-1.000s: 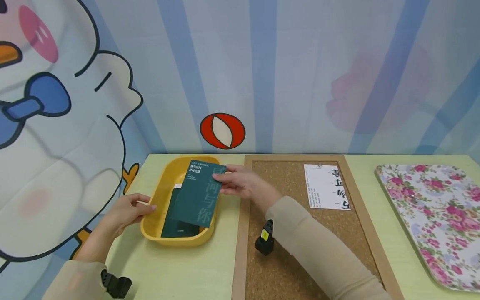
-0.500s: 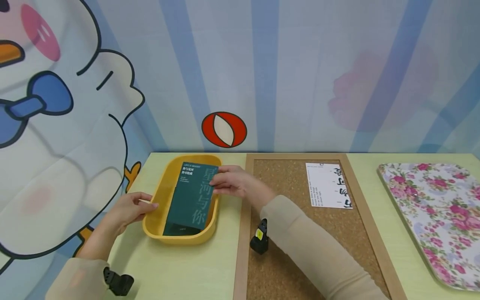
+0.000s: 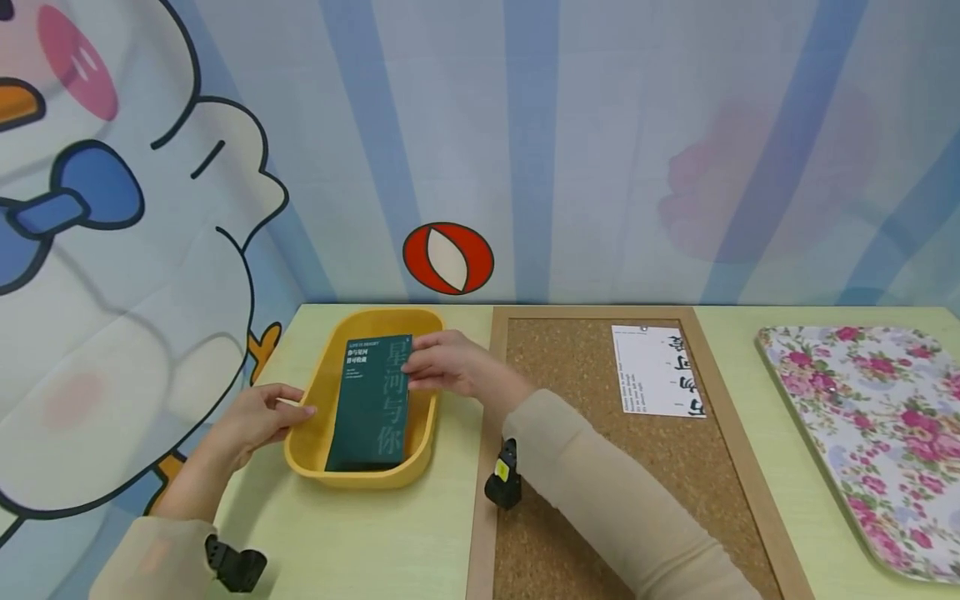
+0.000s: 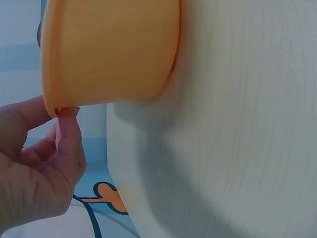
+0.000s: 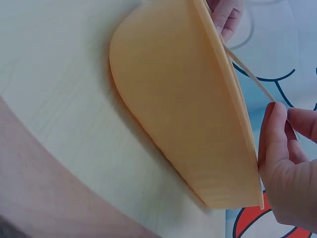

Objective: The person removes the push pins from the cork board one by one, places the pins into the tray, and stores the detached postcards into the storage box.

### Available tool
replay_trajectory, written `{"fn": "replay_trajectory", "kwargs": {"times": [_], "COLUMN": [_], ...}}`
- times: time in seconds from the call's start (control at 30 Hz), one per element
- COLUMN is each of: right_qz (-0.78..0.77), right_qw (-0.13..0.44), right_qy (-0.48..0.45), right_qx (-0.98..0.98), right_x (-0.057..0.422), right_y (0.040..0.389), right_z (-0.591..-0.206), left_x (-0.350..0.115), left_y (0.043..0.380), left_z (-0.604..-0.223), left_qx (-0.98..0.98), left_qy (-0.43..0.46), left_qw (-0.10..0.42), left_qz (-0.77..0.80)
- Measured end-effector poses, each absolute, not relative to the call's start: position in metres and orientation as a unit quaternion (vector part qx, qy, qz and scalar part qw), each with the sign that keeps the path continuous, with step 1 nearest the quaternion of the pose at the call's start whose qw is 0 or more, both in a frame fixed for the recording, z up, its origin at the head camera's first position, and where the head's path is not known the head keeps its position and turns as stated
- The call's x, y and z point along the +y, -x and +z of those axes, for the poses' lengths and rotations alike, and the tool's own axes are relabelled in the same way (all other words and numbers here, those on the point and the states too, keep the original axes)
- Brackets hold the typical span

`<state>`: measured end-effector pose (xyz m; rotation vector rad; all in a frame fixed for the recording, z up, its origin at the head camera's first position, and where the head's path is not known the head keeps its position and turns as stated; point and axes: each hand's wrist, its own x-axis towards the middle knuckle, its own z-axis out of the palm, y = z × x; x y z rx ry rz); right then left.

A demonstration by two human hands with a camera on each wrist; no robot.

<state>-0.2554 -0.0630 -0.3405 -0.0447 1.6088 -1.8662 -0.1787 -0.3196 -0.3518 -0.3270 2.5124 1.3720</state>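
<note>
A dark green card with pale Chinese lettering (image 3: 371,400) lies slanted in the yellow plastic basin (image 3: 300,433), overlapping whatever lies beneath it. My right hand (image 3: 446,364) pinches the card's right edge between thumb and fingers, at the basin's right rim. From the right wrist view, the card shows edge-on as a thin strip (image 5: 250,74) running over the rim to the right hand's fingertips. On the other side, my left hand (image 3: 258,421) pinches the basin's left rim; in the left wrist view its thumb and fingers (image 4: 69,139) grip that rim.
Right of the basin lies a wood-framed cork board (image 3: 577,467), with a white lettered card (image 3: 652,371) near its top. A floral tray (image 3: 870,433) sits at the far right of the pale table (image 3: 390,542). A printed curtain (image 3: 600,150) hangs behind.
The right hand has moved left and slightly down with the green card, bringing it lower into the basin and over the dark green piece seen there earlier. The left hand stays on the rim.
</note>
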Motion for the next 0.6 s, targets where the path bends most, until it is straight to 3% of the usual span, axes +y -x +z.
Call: {"fn": "replay_trajectory", "kwargs": {"times": [0.6], "right_qz": [-0.669], "right_qw": [0.318], "right_qy": [0.036], "right_qx": [0.67], "right_x": [-0.09], "right_y": [0.242], "right_z": [-0.344], "left_x": [-0.32], "left_y": [0.178], "left_z": [-0.351], "left_qx": [0.876], "left_qy": [0.102], "left_qw": [0.127], "left_qz": [0.454]}}
